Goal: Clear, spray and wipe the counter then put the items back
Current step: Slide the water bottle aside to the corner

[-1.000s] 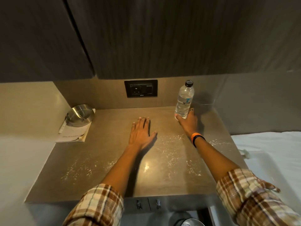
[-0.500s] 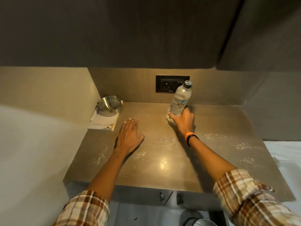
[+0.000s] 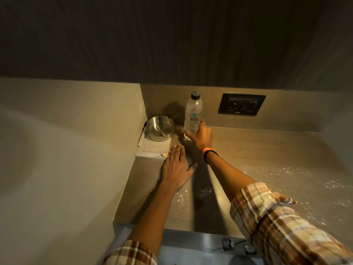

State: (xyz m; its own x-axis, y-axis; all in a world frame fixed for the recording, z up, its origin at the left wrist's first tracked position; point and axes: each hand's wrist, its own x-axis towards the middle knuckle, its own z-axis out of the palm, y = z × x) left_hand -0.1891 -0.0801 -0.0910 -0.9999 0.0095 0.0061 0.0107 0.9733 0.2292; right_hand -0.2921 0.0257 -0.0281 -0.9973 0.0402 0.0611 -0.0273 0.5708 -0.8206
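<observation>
A clear water bottle (image 3: 193, 113) with a black cap stands upright near the back of the beige counter (image 3: 267, 150), and my right hand (image 3: 200, 137) is wrapped around its base. My left hand (image 3: 176, 167) lies flat on the counter with fingers spread, just in front of a white notepad (image 3: 152, 149). A round steel ashtray (image 3: 160, 128) sits on the notepad in the back left corner, with a white pen (image 3: 141, 138) along the pad's left edge. White powdery specks (image 3: 277, 173) are scattered over the counter to the right.
A black wall socket (image 3: 241, 105) is set in the backsplash right of the bottle. A beige side wall (image 3: 66, 150) closes the counter on the left. Dark cabinet panels (image 3: 172, 35) hang overhead. Drawer fittings (image 3: 227, 244) show under the front edge.
My right hand has slid the bottle leftward along the back of the counter, close to the ashtray. My left hand has moved left to the notepad's edge. The view has swung left.
</observation>
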